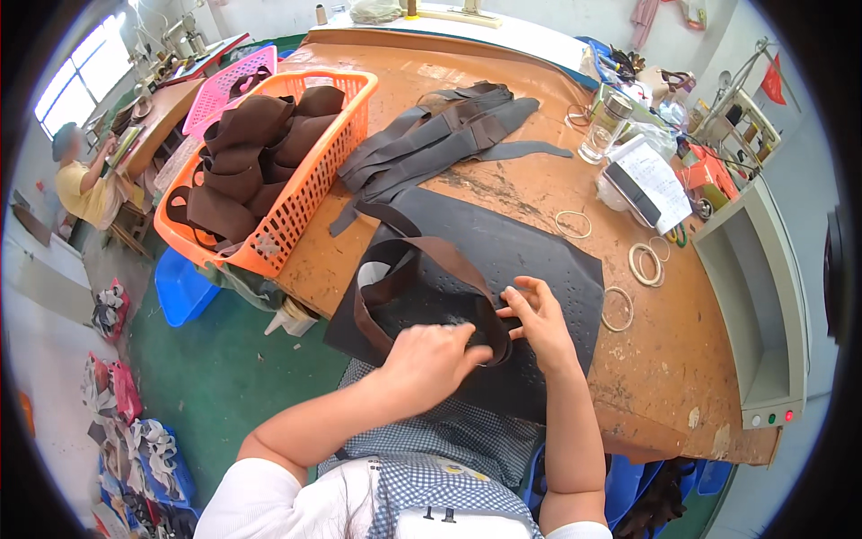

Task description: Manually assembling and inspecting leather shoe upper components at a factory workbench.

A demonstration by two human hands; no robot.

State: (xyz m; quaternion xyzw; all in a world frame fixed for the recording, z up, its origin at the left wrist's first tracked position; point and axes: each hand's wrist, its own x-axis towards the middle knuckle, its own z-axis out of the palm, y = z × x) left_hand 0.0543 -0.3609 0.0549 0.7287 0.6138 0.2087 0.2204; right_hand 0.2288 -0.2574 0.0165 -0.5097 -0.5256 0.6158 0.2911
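Observation:
A dark brown, leather-like piece (pixel 377 292) bends into a tall loop with a pale inner face, resting over a black, pitted mat (pixel 561 269). My left hand (pixel 429 361) is closed, knuckles up, at the near end of the loop, with its thumb pointing right along the edge. At the loop's right end my right hand (pixel 539 325) pinches the same piece between thumb and fingers. What lies beneath the left fingers is hidden. Beyond the mat lies a pile of dark grey strips (pixel 440 135), some trailing onto the tabletop.
An orange basket (pixel 310 202) of similar brown pieces stands left on the brown table (pixel 664 368). To the right are cream rings (pixel 645 264), a glass jar (pixel 603 130), a phone (pixel 632 193) on paper, and a grey metal housing (pixel 763 296). Another person (pixel 85 184) sits far left.

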